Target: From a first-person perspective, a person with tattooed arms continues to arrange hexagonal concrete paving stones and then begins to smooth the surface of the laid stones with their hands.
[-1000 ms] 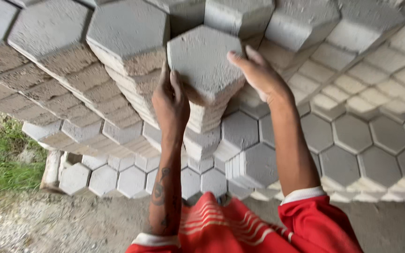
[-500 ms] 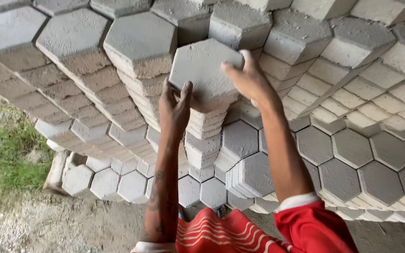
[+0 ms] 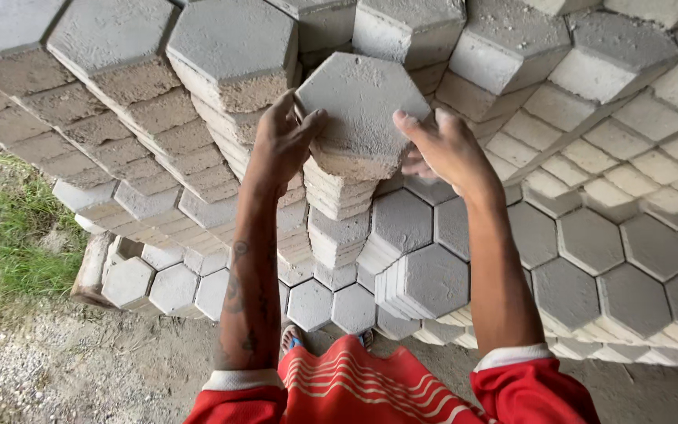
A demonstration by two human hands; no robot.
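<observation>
Head view looks down on your two hands at the top centre of the frame, set on either side of a grey hexagonal paver (image 3: 362, 110) that sits on top of a tall column of the same blocks (image 3: 339, 228). Your left hand (image 3: 280, 145) presses its fingers against the paver's left edge; your right hand (image 3: 441, 149) cups the right edge with fingers spread and curled around it. The block looks like cast concrete: heavy, rigid, rough and grippy, though the corners could chip if knocked. Opposite flat sides, where you hold it now, give the surest grip. More stacked pavers (image 3: 229, 55) crowd around, with grass (image 3: 1, 235) at the left.
</observation>
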